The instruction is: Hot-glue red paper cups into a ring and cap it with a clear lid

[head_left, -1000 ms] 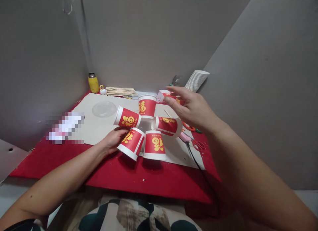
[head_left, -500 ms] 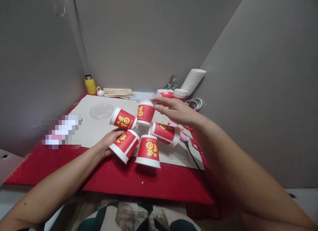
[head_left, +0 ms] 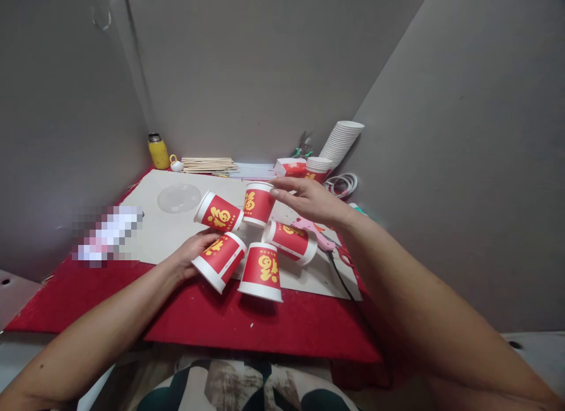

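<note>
Several red-and-white paper cups with yellow characters form a ring in front of me, their narrow bases turned inward. My left hand (head_left: 196,255) is closed at the lower-left paper cup (head_left: 220,261), its fingertips hidden behind the cups. At the ring's far side, my right hand (head_left: 309,198) has thumb and fingers against the wide rim of the top paper cup (head_left: 258,205). The right-hand cup (head_left: 291,241) lies tilted beside the near cup (head_left: 261,272). What joins the cups is hard to make out.
A pink glue gun (head_left: 315,231) with a black cord lies right of the ring, near red-handled scissors (head_left: 345,256). Behind are wooden sticks (head_left: 207,165), a yellow bottle (head_left: 159,152), stacked cups (head_left: 342,143) and pliers (head_left: 304,146). A clear disc (head_left: 179,199) lies on the pale board (head_left: 141,234).
The cup ring has shifted very slightly downward and toward me, its right-hand cup a little to the left. Both hands keep their places on it.
</note>
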Demonstrator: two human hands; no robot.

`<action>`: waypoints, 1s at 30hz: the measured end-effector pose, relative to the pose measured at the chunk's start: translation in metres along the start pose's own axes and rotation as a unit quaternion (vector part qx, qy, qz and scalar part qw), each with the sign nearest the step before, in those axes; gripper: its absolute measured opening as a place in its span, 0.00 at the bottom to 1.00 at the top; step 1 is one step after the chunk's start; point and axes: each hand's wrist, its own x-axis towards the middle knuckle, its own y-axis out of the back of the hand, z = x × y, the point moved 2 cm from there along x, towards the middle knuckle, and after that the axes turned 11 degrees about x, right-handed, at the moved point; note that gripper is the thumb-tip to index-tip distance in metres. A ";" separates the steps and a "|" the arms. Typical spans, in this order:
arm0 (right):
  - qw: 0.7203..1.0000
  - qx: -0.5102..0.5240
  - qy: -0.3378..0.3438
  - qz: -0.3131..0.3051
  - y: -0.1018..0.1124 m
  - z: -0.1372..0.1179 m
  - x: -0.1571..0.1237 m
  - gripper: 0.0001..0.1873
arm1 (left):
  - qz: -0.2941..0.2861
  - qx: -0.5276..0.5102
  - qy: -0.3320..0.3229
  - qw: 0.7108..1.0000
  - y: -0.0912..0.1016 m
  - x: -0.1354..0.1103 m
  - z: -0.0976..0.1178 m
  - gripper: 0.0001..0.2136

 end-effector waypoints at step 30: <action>0.932 0.319 -0.102 0.138 0.011 0.032 -0.002 0.21 | 0.064 -0.089 0.078 0.991 -0.001 -0.001 0.013 0.11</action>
